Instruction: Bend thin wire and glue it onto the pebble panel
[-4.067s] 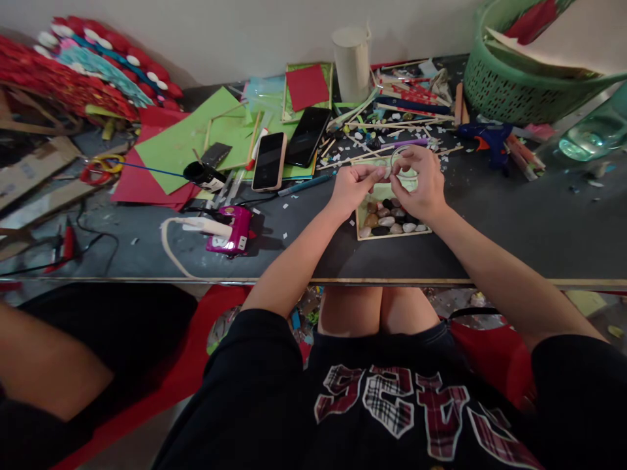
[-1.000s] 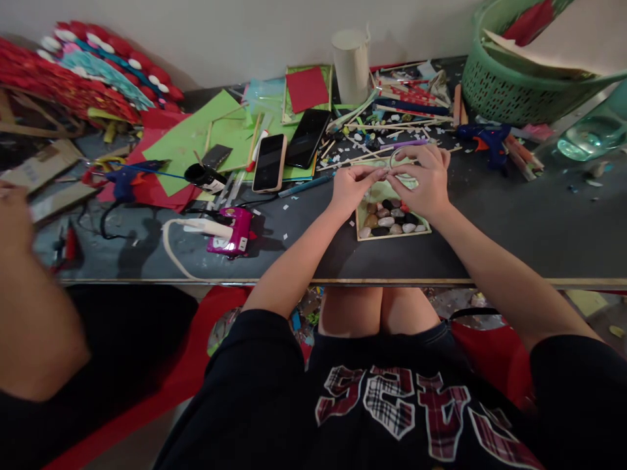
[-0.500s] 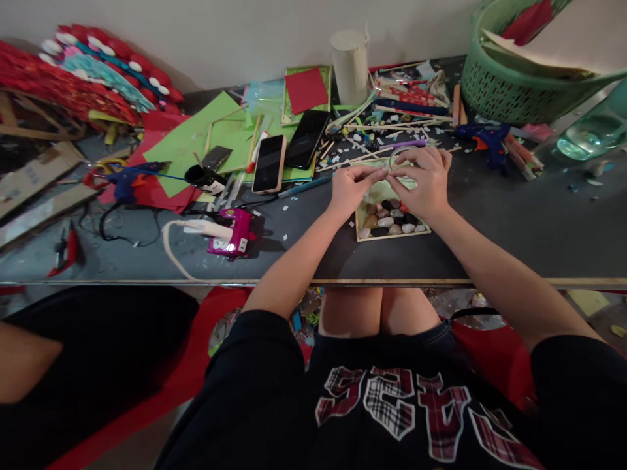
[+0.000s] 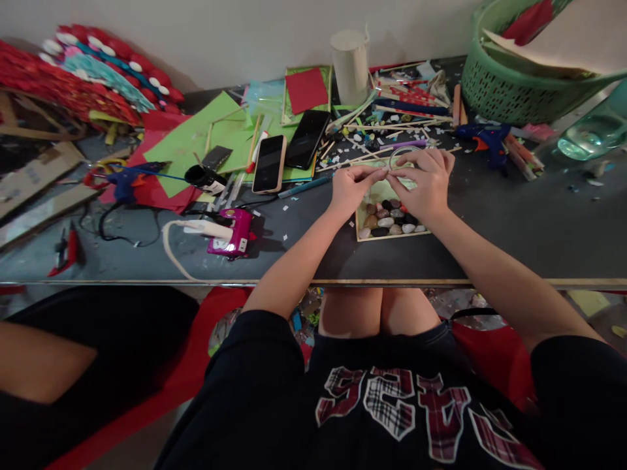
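My left hand (image 4: 351,189) and my right hand (image 4: 427,184) meet over a small shallow frame, fingertips pinched close together. Between them is a thin pale strip bent into a loop (image 4: 394,151), which both hands grip; its exact material is too small to make out. Below the hands lies the light-edged frame (image 4: 359,228) with a pale green base. Smooth pebbles (image 4: 386,222) in white, brown, grey and black fill its near part. The right hand hides the frame's far right side.
A blue pen (image 4: 306,187) and two phones (image 4: 269,164) lie to the left. Thin sticks and scraps spread behind the hands. A blue glue gun (image 4: 484,136) and green basket (image 4: 509,91) stand right. A magenta power adapter (image 4: 238,232) is near the edge; a co-worker's arm (image 4: 44,359) shows left.
My hands and the pale loop stay almost in place. At the lower left, the co-worker's arm reaches further right into view.
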Motion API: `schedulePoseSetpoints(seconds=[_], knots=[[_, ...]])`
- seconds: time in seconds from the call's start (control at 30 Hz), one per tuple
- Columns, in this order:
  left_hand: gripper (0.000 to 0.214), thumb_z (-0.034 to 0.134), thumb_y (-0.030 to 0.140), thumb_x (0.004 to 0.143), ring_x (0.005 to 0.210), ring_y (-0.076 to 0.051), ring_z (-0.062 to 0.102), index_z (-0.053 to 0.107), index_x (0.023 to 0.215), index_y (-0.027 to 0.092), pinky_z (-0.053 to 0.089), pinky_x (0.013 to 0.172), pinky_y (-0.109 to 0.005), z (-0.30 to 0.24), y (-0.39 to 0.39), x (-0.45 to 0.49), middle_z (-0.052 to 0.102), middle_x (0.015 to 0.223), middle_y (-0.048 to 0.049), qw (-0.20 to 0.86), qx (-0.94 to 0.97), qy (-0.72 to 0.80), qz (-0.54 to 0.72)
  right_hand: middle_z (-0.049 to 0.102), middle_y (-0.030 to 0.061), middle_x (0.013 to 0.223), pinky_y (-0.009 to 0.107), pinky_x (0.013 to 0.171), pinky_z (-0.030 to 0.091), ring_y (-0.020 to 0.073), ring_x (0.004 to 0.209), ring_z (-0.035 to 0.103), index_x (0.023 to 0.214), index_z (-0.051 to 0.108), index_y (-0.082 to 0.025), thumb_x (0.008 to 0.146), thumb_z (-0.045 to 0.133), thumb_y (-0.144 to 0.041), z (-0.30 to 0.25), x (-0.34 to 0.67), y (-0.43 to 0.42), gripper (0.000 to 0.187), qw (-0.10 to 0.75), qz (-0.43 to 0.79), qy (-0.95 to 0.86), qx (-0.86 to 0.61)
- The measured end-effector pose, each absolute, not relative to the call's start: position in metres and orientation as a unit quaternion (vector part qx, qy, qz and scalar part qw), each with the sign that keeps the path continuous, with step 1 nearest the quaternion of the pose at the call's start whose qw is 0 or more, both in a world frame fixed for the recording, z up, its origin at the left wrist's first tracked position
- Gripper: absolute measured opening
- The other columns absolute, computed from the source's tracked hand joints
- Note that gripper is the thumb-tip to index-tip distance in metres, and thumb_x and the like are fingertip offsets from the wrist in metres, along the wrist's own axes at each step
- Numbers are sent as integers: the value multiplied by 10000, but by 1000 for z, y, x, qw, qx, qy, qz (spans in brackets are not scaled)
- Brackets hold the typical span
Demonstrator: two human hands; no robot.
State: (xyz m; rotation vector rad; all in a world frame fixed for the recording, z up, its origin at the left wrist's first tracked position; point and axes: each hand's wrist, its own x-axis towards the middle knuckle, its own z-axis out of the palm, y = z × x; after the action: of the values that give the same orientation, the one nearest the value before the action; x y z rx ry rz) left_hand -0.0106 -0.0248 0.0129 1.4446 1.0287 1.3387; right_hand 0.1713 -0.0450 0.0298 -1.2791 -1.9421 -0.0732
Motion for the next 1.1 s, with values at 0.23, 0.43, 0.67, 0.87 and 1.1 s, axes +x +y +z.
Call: schedulePoseSetpoints(seconds=[0.23, 0.43, 0.67, 0.87, 1.1], knots=[[520, 883, 691, 659, 848, -192, 795, 856, 879, 220, 616, 796, -306, 13, -26, -12, 846, 874, -56, 451, 580, 412, 539, 773, 55, 1063, 657, 1123, 376, 349, 1162, 654, 890, 820, -334, 1020, 531, -597, 29, 170, -46, 412, 414, -30, -756, -505], [509, 881, 687, 665, 828, -186, 789, 856, 879, 226, 607, 781, -302, 12, -25, -12, 845, 871, -46, 449, 583, 417, 534, 774, 52, 1045, 649, 1107, 388, 350, 1160, 658, 893, 819, -336, 1021, 537, -598, 29, 171, -46, 405, 404, -36, -758, -510], [493, 895, 669, 657, 817, -180, 787, 860, 870, 225, 606, 781, -294, 9, -23, -13, 843, 853, -48, 454, 581, 405, 540, 782, 55, 1037, 649, 1083, 404, 351, 1130, 668, 866, 820, -328, 1000, 573, -611, 30, 171, -47, 399, 412, -48, -754, -510], [433, 903, 608, 695, 831, -182, 786, 852, 868, 214, 616, 817, -314, 10, -23, -13, 843, 865, -44, 460, 582, 409, 531, 763, 58, 1062, 661, 1110, 374, 358, 1169, 644, 893, 820, -326, 999, 581, -612, 27, 173, -46, 387, 417, -37, -756, -503], [333, 910, 492, 750, 763, -175, 761, 853, 889, 195, 605, 783, -327, 7, -20, -17, 830, 831, -47, 460, 599, 407, 514, 753, 63, 1055, 635, 1105, 392, 354, 1156, 647, 870, 792, -293, 955, 576, -717, 25, 178, -42, 484, 415, -50, -752, -509]])
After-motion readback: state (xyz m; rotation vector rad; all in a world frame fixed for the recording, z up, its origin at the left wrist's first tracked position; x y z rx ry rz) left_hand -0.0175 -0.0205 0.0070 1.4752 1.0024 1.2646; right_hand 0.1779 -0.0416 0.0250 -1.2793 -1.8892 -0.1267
